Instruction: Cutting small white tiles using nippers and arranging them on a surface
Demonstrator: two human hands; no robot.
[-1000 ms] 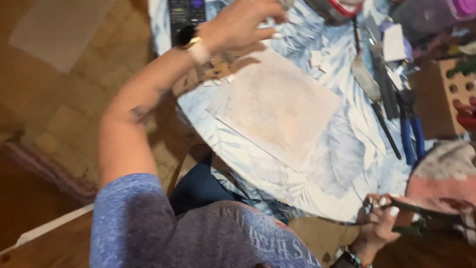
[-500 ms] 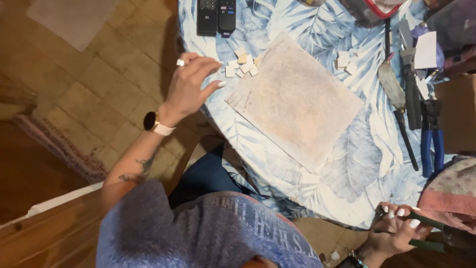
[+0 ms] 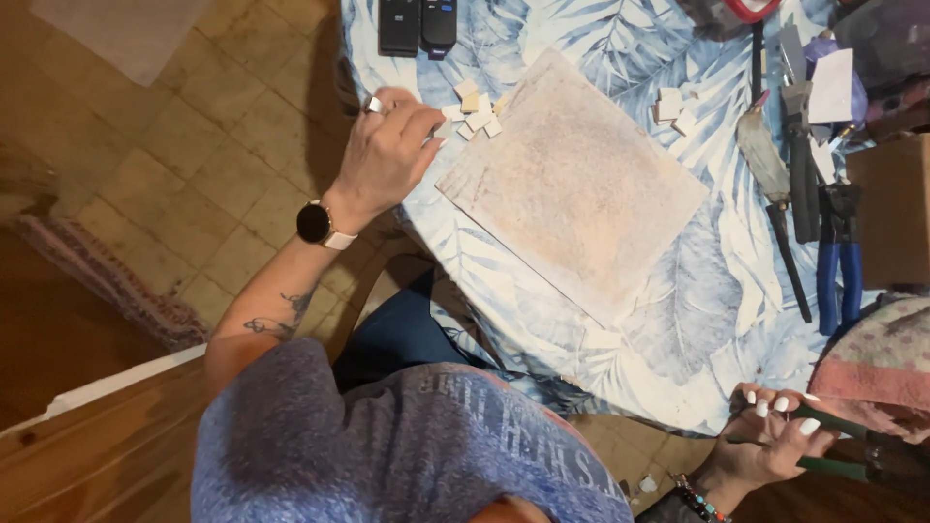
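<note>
Left hand (image 3: 387,155) pinches at the small tile pieces (image 3: 475,111) heaped beside the square board (image 3: 572,184), within easy reach, while right hand (image 3: 770,441) stays curled around green-handled nippers (image 3: 833,446) off the table's edge

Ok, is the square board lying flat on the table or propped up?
Flat. The square board rests on the leaf-print tablecloth, no edge visibly raised. The left hand is beside its corner, at the small tiles.

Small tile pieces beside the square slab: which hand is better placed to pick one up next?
Probably the left hand: its fingertips are at the small tile pieces. The right hand is far from them, gripping a green-handled tool.
</note>
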